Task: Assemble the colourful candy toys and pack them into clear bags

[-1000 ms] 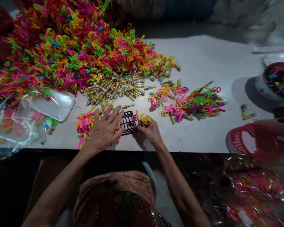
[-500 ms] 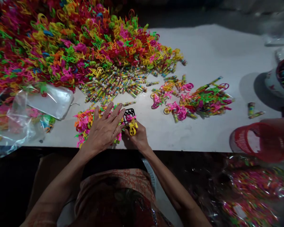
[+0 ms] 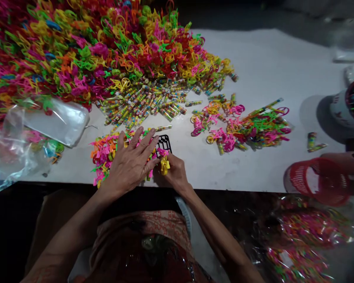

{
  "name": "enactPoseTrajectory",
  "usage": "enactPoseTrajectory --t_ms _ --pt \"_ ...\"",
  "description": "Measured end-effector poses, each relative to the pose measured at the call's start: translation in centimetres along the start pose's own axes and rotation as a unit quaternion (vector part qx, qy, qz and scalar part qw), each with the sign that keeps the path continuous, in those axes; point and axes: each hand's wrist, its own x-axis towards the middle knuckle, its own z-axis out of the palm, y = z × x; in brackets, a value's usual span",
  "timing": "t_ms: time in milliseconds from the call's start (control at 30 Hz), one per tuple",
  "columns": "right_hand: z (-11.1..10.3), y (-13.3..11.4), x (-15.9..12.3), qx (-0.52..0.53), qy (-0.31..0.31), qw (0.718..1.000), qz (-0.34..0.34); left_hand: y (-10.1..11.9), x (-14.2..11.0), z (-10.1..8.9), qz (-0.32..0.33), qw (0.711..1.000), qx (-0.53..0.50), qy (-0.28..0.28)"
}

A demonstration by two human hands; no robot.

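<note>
at near edge of white table point(image 3: 238, 173), your l hand point(image 3: 132, 159) lies flat, spread over small toys point(image 3: 102, 153); r hand point(image 3: 176, 169) pinches yellow toy point(image 3: 165, 166) nr black grid point(image 3: 165, 142). big pile point(image 3: 106, 51) beyond, red basket point(image 3: 299, 177) off to r; tubes' point(image 3: 144, 103) print unreadable.

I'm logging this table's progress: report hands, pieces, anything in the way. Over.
Left hand open, spread over small bright pieces. Right hand gripping yellow piece beside black grid. Both hands partly block the view.
</note>
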Motion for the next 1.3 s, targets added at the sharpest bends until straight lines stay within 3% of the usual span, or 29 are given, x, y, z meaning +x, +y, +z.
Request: enactPoseTrajectory --t_ms 133,267,400,533,600,700,767,800,867,933,1033,1167,1300 --pt "0.0 0.0 0.2 0.034 0.011 0.999 0.027 0.0 0.0 0.0 0.0 1.0 0.012 0.005" --pt "-0.2 0.6 0.3 0.029 -0.015 0.999 -0.009 0.0 0.0 0.1 0.004 1.0 0.008 0.019" --pt "0.2 0.4 0.1 -0.087 -0.054 0.994 -0.042 0.1 -0.1 0.1 0.009 1.0 -0.012 0.022" --pt "1.4 -1.3 -0.4 -0.237 -0.12 0.964 -0.018 0.3 0.0 0.2 0.003 1.0 0.002 0.026" --pt "1.1 -1.7 -0.5 -0.25 -0.136 0.959 -0.015 0.1 -0.1 0.3 0.005 0.999 0.008 0.036" --pt "-2.1 -0.7 0.3 -0.178 -0.137 0.973 -0.047 -0.4 -0.4 0.2 0.024 0.999 0.012 0.041" --pt "-5.8 0.5 1.7 -0.173 -0.081 0.98 -0.053 -0.8 -0.7 0.2 0.038 0.998 0.014 0.044" --pt "-7.9 1.1 2.7 -0.206 -0.023 0.978 -0.038 -0.9 -0.9 0.2 0.042 0.998 0.016 0.047" --pt "-11.4 2.1 5.1 -0.301 0.062 0.952 0.01 -1.2 -1.1 0.2 0.046 0.997 0.024 0.052" --pt "-13.5 2.6 7.4 -0.358 0.08 0.929 0.046 -1.2 -1.1 0.3 0.04 0.997 0.036 0.054" --pt "-14.4 2.6 9.7 -0.385 0.071 0.915 0.092 -1.1 -0.6 0.5 0.026 0.997 0.056 0.056" --pt "-14.0 2.5 9.6 -0.398 0.066 0.907 0.117 -1.0 -0.3 0.7 0.018 0.996 0.065 0.062" --pt "-14.3 2.4 8.2 -0.322 0.021 0.939 0.115 -1.1 -0.5 1.0 0.019 0.995 0.062 0.074"
